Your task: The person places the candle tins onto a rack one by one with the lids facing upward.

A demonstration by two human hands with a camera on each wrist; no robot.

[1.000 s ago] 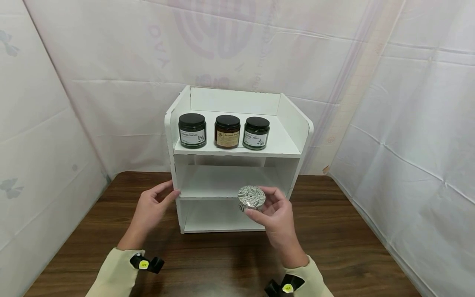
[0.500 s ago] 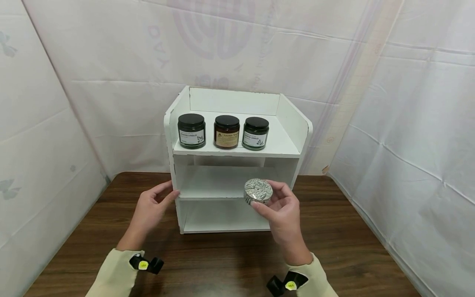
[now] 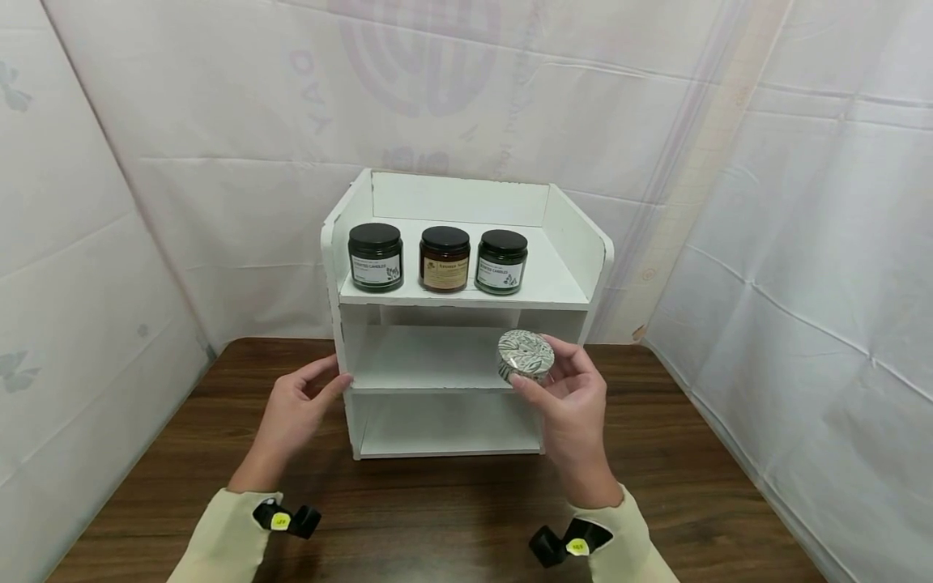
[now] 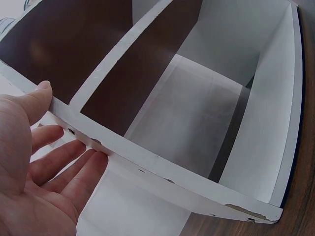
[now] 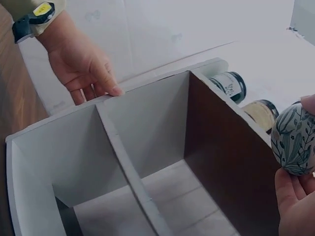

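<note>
From the head cam, the right hand [image 3: 572, 397] was raised in front of the white shelf unit [image 3: 576, 235], fingers curled up around a small round tin with a leaf-pattern lid [image 3: 526, 355], pinching it between thumb and fingertips. The tin sat at the right end of the middle shelf opening, about 5 o'clock from the three dark candle jars [image 3: 445, 258] up top. The left hand [image 3: 295, 413] had relaxed, straight fingers, thumb tip touching the unit's left front edge, holding nothing.

Left wrist cam: palm open, fingers [image 4: 74, 164] spread loose against the white side panel [image 4: 162, 172], thumb on the edge.

Right wrist cam: the tin was at 3 o'clock, gripped by fingertips [image 5: 295, 196], with the left hand at 11 o'clock resting on the panel.
</note>
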